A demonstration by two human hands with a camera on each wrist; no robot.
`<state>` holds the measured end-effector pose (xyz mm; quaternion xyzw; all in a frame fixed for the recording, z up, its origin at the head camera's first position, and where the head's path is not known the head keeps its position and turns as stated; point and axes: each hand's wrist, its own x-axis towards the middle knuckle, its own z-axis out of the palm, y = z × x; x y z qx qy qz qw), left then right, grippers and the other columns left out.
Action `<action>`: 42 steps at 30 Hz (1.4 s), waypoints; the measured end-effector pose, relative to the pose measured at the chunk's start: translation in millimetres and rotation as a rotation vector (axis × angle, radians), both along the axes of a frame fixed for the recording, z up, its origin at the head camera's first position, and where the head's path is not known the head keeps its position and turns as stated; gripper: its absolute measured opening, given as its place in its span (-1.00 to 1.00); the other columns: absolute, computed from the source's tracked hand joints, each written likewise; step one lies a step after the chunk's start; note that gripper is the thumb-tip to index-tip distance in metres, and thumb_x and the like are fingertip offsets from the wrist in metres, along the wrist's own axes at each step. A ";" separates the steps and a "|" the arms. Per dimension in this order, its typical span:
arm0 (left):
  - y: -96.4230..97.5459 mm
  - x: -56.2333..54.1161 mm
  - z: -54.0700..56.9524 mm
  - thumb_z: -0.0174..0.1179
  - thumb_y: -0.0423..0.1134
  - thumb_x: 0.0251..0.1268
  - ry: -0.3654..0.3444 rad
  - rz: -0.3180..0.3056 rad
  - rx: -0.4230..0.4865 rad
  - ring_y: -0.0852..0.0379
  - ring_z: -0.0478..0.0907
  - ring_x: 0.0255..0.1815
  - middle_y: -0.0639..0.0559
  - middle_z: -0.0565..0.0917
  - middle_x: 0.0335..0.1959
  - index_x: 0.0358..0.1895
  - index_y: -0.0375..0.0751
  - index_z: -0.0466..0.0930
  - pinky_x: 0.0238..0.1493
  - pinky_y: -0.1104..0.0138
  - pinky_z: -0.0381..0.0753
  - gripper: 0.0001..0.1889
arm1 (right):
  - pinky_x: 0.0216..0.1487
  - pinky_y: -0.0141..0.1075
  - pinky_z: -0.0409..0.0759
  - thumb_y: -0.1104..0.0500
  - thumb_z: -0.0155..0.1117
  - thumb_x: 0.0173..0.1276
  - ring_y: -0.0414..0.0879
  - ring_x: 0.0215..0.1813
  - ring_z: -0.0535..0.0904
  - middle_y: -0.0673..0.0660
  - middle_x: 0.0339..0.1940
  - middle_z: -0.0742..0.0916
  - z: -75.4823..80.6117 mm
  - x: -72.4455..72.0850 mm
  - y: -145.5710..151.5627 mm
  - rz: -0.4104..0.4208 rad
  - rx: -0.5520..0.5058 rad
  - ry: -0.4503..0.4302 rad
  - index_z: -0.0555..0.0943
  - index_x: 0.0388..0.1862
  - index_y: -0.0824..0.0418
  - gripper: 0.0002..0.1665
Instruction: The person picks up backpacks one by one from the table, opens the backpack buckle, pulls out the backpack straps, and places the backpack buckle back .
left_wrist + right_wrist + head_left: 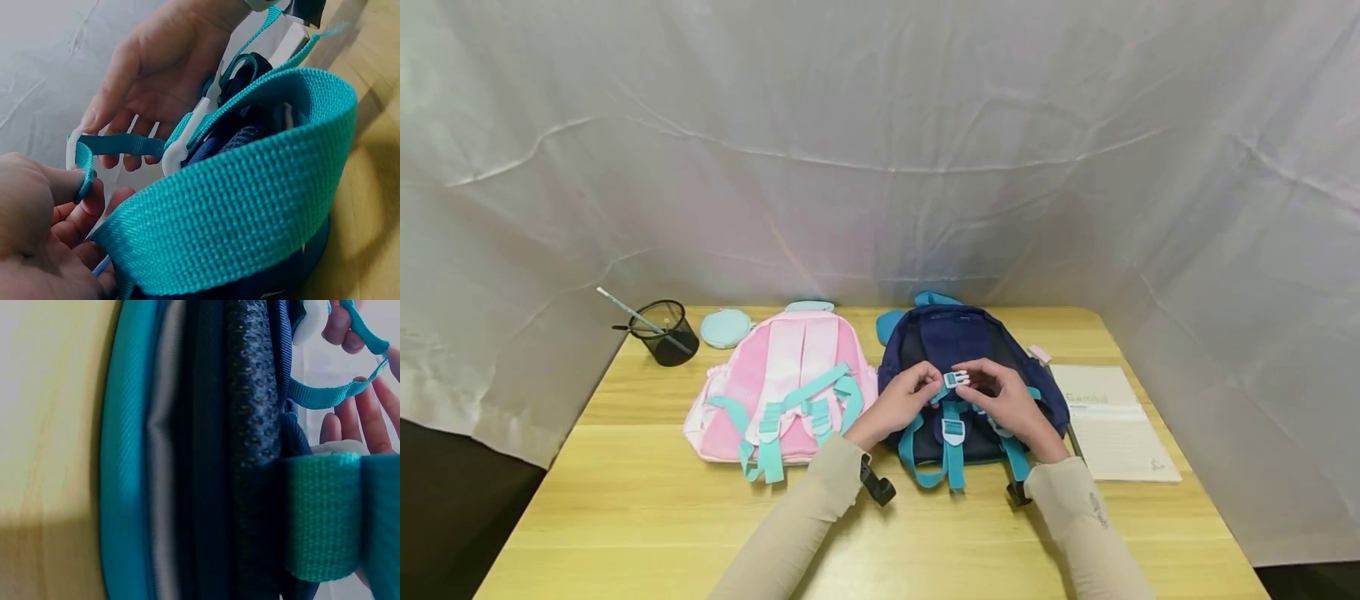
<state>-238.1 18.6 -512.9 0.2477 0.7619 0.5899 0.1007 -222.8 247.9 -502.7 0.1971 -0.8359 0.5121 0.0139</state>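
Note:
A dark blue backpack (951, 329) lies on the table with its teal straps upward. Above its middle, a small white plastic buckle (957, 379) is held between the two hands, its prongs pointing toward the right. The left hand (910, 396) pinches the teal strap (85, 169) right at the buckle. Thumb and fingertips of the right hand (1003, 400) hold the buckle's pronged end. A wide teal shoulder strap (250, 200) arches across the left wrist view. The right wrist view shows mostly the backpack's side (250, 456), with fingers at its right edge.
A pink backpack (823, 350) with teal straps lies to the left, beside a round light-blue pouch (726, 327). A black mesh pen cup (673, 346) holding a pencil stands farther left. On the right lies a pale notebook (1112, 433). A grey curtain (880, 167) closes off the back.

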 end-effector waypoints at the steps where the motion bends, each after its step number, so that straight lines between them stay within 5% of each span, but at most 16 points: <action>1: 0.3 -0.9 0.1 0.05 -0.26 0.65 -0.001 -0.004 0.000 0.15 0.63 -0.26 -0.06 0.65 -0.25 -0.06 -0.19 0.54 -0.09 0.37 0.62 -0.89 | 0.11 -0.38 0.62 0.19 0.35 0.50 -0.23 0.01 0.65 0.15 0.09 0.74 1.1 -0.3 0.0 -0.002 0.007 0.006 0.67 0.21 0.15 -0.67; 19: 1.6 1.3 -2.9 0.07 -0.21 0.64 -0.001 -0.040 0.009 0.15 0.62 -0.29 -0.16 0.67 -0.28 -0.05 -0.19 0.59 -0.07 0.37 0.63 -0.85 | 0.10 -0.27 0.62 0.26 0.34 0.49 -0.26 -0.04 0.63 0.20 0.04 0.74 4.5 2.8 -3.3 -0.061 0.002 0.008 0.67 0.09 0.23 -0.76; 32: 5.0 -0.3 -4.3 0.07 -0.21 0.64 -0.031 -0.052 0.075 -0.09 0.62 -0.16 -0.28 0.66 -0.19 -0.04 -0.22 0.59 -0.09 0.27 0.61 -0.83 | 0.08 -0.37 0.60 0.19 0.32 0.52 -0.18 -0.03 0.64 0.18 0.01 0.72 0.7 1.7 0.5 -0.018 -0.039 -0.014 0.65 0.07 0.19 -0.79; 42: 7.8 2.4 1.3 0.03 -0.23 0.66 -0.157 -0.083 0.132 0.09 0.56 -0.18 -0.27 0.63 -0.15 -0.02 -0.26 0.57 -0.11 0.36 0.54 -0.82 | 0.07 -0.37 0.61 0.19 0.26 0.57 -0.17 -0.02 0.65 0.18 0.02 0.71 -2.2 0.4 0.1 0.031 -0.062 -0.034 0.63 0.11 0.18 -0.79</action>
